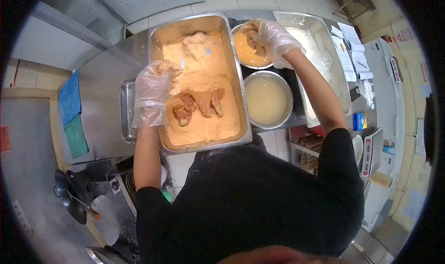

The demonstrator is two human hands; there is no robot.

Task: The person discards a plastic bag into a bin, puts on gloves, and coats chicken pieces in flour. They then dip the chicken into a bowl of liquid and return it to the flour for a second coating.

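My left hand point(155, 85), in a clear plastic glove, hovers at the left side of a deep metal tray point(236, 78) of orange breading flour point(204, 129). Its coated fingers are curled together, and whatever they hold is hidden. Raw chicken pieces point(204, 102) lie on the flour near the middle. Farther back sits a flour-covered chicken piece point(195, 42). My right hand point(266, 36), gloved too, is over a bowl of orange batter point(243, 48). Its batter-smeared fingers are closed, and I cannot make out what is in them.
A bowl of pale liquid point(265, 99) stands right of the tray. Beyond it is a tray of white flour point(340, 85). A small metal pan point(127, 111) sits at the left. Blue and green cloths point(72, 111) lie on the table's left edge; papers point(357, 55) are at the right.
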